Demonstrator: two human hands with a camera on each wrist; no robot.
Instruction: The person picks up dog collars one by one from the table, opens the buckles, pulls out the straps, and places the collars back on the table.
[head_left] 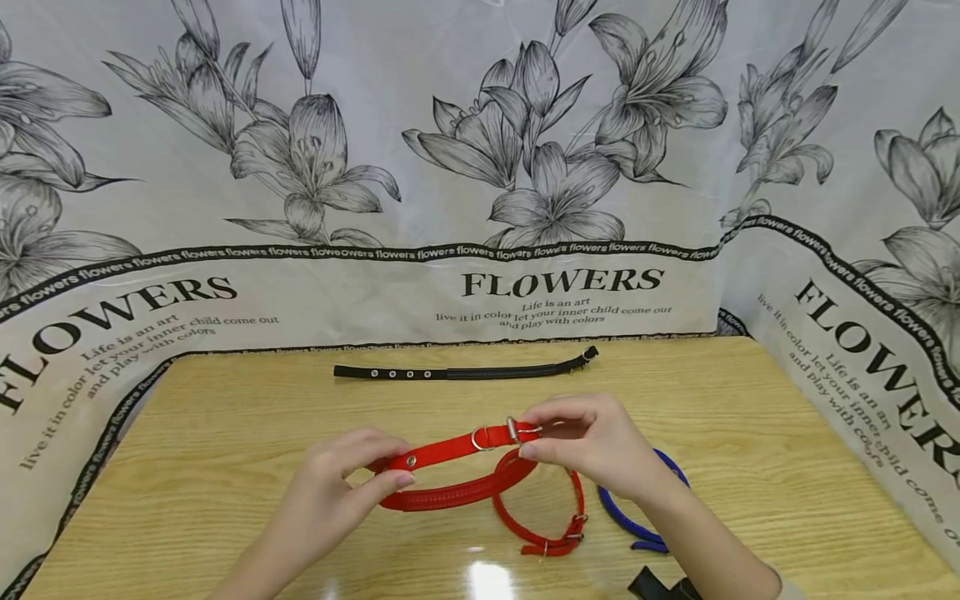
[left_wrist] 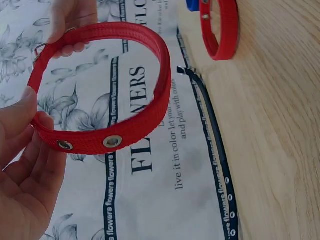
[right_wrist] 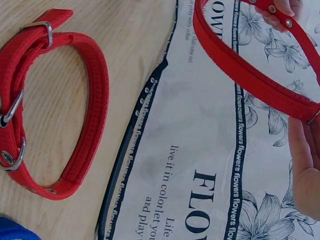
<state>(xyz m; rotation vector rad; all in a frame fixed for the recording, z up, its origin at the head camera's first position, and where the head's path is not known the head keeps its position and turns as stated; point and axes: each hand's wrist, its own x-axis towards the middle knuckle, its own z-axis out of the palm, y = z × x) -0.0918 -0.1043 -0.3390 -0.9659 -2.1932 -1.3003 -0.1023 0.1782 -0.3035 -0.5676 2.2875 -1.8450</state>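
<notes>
Both hands hold up a red collar (head_left: 446,450), bent into a loop above the table. My left hand (head_left: 337,479) pinches the strap between thumb and fingers at the loop's left side. Beside that thumb, metal eyelets show on the band in the left wrist view. My right hand (head_left: 592,450) pinches the other side, at the silver buckle (head_left: 513,429). A metal D-ring (head_left: 480,439) sits on the strap between the hands. Stitched padding lines the band. Below and behind the held loop, a second red collar (head_left: 551,547) lies on the table, buckled into a ring.
A black collar (head_left: 495,373) lies stretched out along the back of the wooden table (head_left: 225,417). Under the right forearm is a blue collar (head_left: 622,521) in a ring. A black item (head_left: 648,585) is cut off at the front edge. Flower-printed cloth (head_left: 360,300) hangs around the table.
</notes>
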